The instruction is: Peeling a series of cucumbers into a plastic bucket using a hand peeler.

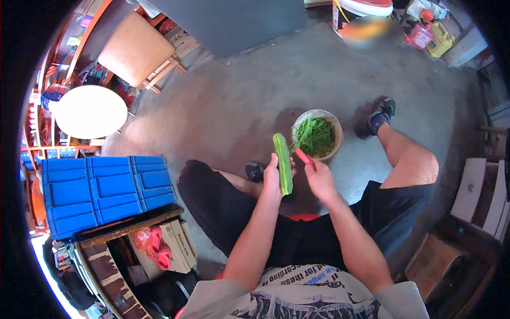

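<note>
My left hand [273,174] is closed around a long green gourd-like vegetable [283,165], which points away from me and has paler streaks along its skin. In my right hand [318,178] is a tool with a red handle [304,157], probably a peeler; its working end is too small to make out. That end is just right of the vegetable, by the near left rim of a round whitish bucket [339,137]. Thin green peelings [316,135] lie heaped inside the bucket, which stands on the floor between my feet.
Blue plastic crates [111,191] stand at the left on a wooden shelf unit. Beyond them are a round white stool [91,112] and a wooden chair [135,50]. A lidded bucket [360,8] and plastic jugs [440,40] stand at the far right, a cardboard box [433,263] at the near right.
</note>
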`<state>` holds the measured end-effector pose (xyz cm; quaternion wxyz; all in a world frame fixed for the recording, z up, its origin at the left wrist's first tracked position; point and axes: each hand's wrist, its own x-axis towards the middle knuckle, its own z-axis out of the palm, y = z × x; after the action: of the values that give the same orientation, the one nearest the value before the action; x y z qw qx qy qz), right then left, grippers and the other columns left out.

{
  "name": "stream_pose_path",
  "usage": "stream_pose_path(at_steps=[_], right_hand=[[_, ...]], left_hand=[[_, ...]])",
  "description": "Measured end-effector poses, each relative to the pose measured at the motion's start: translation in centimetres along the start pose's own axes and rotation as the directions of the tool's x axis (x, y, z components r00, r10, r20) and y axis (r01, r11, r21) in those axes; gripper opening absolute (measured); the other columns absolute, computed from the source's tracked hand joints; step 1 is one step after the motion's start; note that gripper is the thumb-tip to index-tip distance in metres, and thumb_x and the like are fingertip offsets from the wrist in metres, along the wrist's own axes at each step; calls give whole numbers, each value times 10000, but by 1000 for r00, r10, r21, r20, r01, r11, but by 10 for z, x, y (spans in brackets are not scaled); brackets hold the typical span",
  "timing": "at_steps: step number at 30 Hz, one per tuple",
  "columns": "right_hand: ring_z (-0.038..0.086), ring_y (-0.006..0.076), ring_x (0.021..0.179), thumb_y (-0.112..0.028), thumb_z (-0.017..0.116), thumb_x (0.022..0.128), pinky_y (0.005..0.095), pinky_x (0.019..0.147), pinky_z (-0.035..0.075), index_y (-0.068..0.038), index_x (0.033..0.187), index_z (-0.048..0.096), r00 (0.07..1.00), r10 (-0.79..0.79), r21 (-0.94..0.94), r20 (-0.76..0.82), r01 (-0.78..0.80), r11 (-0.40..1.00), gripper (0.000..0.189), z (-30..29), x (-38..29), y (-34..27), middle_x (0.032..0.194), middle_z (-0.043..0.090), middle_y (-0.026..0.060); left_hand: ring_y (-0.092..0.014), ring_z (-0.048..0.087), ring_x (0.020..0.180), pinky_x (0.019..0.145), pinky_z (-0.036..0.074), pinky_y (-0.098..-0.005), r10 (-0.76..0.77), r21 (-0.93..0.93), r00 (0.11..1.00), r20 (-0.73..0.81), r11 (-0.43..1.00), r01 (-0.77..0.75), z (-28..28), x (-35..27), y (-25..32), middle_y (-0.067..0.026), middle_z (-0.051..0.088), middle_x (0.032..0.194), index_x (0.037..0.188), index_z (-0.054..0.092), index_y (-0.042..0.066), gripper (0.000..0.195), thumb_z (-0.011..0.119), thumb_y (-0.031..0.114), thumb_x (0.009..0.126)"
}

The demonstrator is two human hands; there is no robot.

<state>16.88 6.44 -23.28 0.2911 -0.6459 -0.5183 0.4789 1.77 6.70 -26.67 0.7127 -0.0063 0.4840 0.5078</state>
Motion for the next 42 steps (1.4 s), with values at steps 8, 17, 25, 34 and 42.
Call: stream_pose_path(at_steps=[8,17,25,34,42], right_hand=[[628,402,711,-183,536,862,488,645,504,83,1311,354,977,-112,-292,183,162,943,553,-11,-93,-45,831,635,240],[637,379,698,-181,540,860,470,636,512,98,1320,332,966,-100,-344,237,179,922,577,-7,-96,-45,826,642,226],[629,393,670,-173,528,866,490,616,504,112,1294,357,967,-141,-313,211,204,928,542,-3,-89,-41,795,638,235],[630,405,669,-186,512,871,518,618,500,104,1268,374,984,-92,-343,155,141,929,511,1,-60,-35,725,630,241],[600,463,742,-141,480,850,553,688,478,40,1094,499,993,-88,-245,84,106,964,304,10,-11,-20,757,603,302]], left_hand=[[-206,501,735,611,456,-327,25,-303,1000,4,953,-22,-16,21,2,-104,530,868,1081,501,-26,513,267,422,993],[-201,502,711,599,452,-317,52,-314,999,-12,948,-54,-18,21,1,-86,525,830,1063,511,-19,507,299,434,983],[-197,495,658,566,430,-328,46,-233,997,-62,971,-60,-11,17,5,-86,522,798,1019,510,33,432,281,398,997],[-212,567,699,640,488,-354,59,58,986,-158,997,-50,16,-10,-2,-91,580,817,1017,531,33,446,308,418,990],[-169,601,812,746,492,-323,64,234,981,-182,972,-20,16,-17,-9,-74,629,948,1084,580,56,412,349,383,988]])
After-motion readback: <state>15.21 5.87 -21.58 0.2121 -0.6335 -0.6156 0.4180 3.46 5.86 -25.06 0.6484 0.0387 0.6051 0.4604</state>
